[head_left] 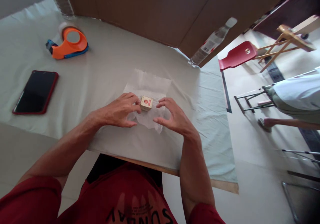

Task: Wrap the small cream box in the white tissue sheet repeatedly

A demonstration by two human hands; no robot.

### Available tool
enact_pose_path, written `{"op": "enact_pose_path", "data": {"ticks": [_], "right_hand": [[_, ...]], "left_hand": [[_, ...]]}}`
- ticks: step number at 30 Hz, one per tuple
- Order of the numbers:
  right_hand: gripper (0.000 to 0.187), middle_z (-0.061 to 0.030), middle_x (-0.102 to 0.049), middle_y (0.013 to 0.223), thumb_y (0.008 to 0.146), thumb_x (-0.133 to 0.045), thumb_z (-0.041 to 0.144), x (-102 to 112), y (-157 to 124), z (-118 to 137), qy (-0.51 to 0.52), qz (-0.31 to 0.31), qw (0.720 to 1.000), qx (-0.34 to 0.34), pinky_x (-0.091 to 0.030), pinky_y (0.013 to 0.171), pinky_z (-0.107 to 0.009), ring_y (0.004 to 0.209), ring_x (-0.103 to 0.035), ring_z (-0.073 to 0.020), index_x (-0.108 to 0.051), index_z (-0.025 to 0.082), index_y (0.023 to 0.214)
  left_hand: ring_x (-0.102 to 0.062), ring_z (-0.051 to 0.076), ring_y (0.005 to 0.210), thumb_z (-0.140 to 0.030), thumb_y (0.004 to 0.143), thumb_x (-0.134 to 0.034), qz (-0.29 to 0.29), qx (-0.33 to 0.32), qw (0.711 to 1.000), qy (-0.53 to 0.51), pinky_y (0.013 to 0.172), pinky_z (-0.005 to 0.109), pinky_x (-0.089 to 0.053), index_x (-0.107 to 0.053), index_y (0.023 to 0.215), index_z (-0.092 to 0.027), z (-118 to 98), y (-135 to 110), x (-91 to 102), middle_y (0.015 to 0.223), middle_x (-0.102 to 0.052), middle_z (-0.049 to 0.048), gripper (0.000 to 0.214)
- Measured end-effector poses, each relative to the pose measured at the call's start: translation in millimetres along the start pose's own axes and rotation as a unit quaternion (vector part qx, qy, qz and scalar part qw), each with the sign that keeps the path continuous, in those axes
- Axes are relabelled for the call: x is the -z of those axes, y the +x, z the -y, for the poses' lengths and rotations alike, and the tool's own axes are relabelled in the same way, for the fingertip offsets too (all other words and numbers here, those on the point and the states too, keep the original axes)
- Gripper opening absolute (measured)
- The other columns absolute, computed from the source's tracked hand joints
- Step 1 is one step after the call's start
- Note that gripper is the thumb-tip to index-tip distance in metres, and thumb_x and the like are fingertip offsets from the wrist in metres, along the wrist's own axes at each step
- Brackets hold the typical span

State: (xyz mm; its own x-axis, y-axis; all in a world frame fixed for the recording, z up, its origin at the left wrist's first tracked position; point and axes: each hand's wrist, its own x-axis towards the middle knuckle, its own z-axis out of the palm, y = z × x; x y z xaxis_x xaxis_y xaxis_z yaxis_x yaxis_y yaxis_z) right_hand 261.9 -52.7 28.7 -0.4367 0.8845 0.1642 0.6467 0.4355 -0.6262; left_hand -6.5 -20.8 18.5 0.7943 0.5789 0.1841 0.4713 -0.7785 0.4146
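Observation:
A small tan box (146, 103) with a red round label on top sits on a sheet of thin white paper (150, 83) spread over the table. My left hand (120, 110) rests beside the box on its left, fingertips touching its side and pinching the paper edge against it. My right hand (172, 115) hovers just right of the box, fingers curled and apart, touching crinkled clear wrapping or paper next to it. Nothing sits inside the right hand.
An orange and blue tape dispenser (70, 43) lies at the far left, with a red-cased phone (36, 92) face up nearer me. Two plastic water bottles (212, 42) stand along the brown board behind. A red chair (237, 55) and another person's legs (287, 107) are at right.

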Motion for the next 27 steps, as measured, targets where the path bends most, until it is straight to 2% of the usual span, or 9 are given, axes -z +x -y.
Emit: {"op": "enact_pose_path", "data": {"ticks": [2,4,6,8,11,14,18,23,27], "right_hand": [[0.041,-0.0103,-0.062,0.117,0.076,-0.076,0.050,-1,-8,14,-0.057,0.023,0.998,0.014,-0.046,0.099,-0.045,0.112,-0.060,-0.0285,-0.061,0.023,0.103],[0.039,-0.0106,-0.064,0.115,0.076,-0.077,0.045,-11,-15,25,-0.114,0.049,0.992,0.009,-0.046,0.093,-0.046,0.107,-0.061,-0.0299,-0.061,0.023,0.104],[0.024,-0.0104,-0.067,0.109,0.080,-0.071,0.033,-24,-18,31,-0.151,0.053,0.987,0.002,-0.046,0.087,-0.044,0.101,-0.062,-0.0293,-0.062,0.023,0.099],[0.008,-0.0093,-0.068,0.102,0.084,-0.062,0.021,-32,-18,30,-0.166,0.019,0.986,-0.011,-0.045,0.084,-0.042,0.097,-0.063,-0.0273,-0.062,0.022,0.092],[0.008,-0.0087,-0.070,0.102,0.085,-0.057,0.016,-29,-8,23,-0.158,-0.061,0.985,-0.035,-0.044,0.086,-0.042,0.098,-0.064,-0.0265,-0.063,0.023,0.085],[0.004,-0.0102,-0.068,0.116,0.084,-0.059,0.021,-21,7,10,-0.083,-0.089,0.992,-0.037,-0.046,0.093,-0.043,0.107,-0.063,-0.0262,-0.063,0.022,0.083],[0.009,-0.0104,-0.068,0.118,0.081,-0.063,0.030,-24,25,-10,0.086,-0.076,0.992,-0.047,-0.047,0.096,-0.039,0.108,-0.064,-0.0228,-0.062,0.021,0.077],[0.019,-0.0088,-0.072,0.107,0.079,-0.065,0.035,-39,29,-21,0.254,-0.088,0.955,-0.125,-0.049,0.086,-0.033,0.092,-0.066,-0.0182,-0.060,0.019,0.070],[0.017,-0.0069,-0.073,0.100,0.076,-0.068,0.034,-44,26,-20,0.285,-0.119,0.938,-0.156,-0.049,0.078,-0.030,0.083,-0.065,-0.0154,-0.062,0.019,0.070]], "left_hand": [[-0.055,0.024,0.103,-0.021,0.080,-0.064,-0.015,-0.002,1.000,0.007,0.096,0.040,-0.044,-0.070,0.085,-0.022,-2,1,-2.1,0.106,-0.063,0.0080,0.008],[-0.057,0.022,0.098,-0.017,0.083,-0.057,-0.041,0.006,0.999,-0.017,0.091,0.037,-0.045,-0.067,0.079,-0.020,-3,3,-5.8,0.100,-0.063,0.0074,0.012],[-0.058,0.020,0.094,-0.018,0.084,-0.054,-0.073,0.037,0.995,-0.061,0.085,0.033,-0.048,-0.065,0.080,-0.020,-3,6,-10.8,0.097,-0.063,0.0069,0.012],[-0.060,0.018,0.091,-0.020,0.084,-0.054,-0.108,0.085,0.985,-0.104,0.075,0.028,-0.049,-0.063,0.081,-0.019,-2,9,-16.4,0.097,-0.065,0.0068,0.010],[-0.063,0.017,0.093,-0.024,0.082,-0.056,-0.165,0.152,0.963,-0.148,0.061,0.022,-0.046,-0.062,0.078,-0.018,1,13,-23.2,0.105,-0.068,0.0084,0.009],[-0.065,0.019,0.101,-0.030,0.081,-0.059,-0.212,0.186,0.941,-0.186,0.066,0.023,-0.048,-0.061,0.078,-0.018,3,18,-27.3,0.113,-0.071,0.0105,0.013],[-0.068,0.021,0.102,-0.036,0.079,-0.063,-0.221,0.198,0.923,-0.244,0.081,0.030,-0.050,-0.061,0.074,-0.018,3,23,-30.8,0.114,-0.074,0.0105,0.019],[-0.070,0.021,0.096,-0.036,0.077,-0.063,-0.234,0.236,0.894,-0.300,0.084,0.031,-0.050,-0.059,0.068,-0.017,4,27,-33.3,0.105,-0.077,0.0098,0.021],[-0.069,0.019,0.088,-0.035,0.075,-0.063,-0.245,0.242,0.883,-0.318,0.078,0.028,-0.049,-0.058,0.067,-0.017,5,29,-34.7,0.096,-0.077,0.0078,0.020]]}}
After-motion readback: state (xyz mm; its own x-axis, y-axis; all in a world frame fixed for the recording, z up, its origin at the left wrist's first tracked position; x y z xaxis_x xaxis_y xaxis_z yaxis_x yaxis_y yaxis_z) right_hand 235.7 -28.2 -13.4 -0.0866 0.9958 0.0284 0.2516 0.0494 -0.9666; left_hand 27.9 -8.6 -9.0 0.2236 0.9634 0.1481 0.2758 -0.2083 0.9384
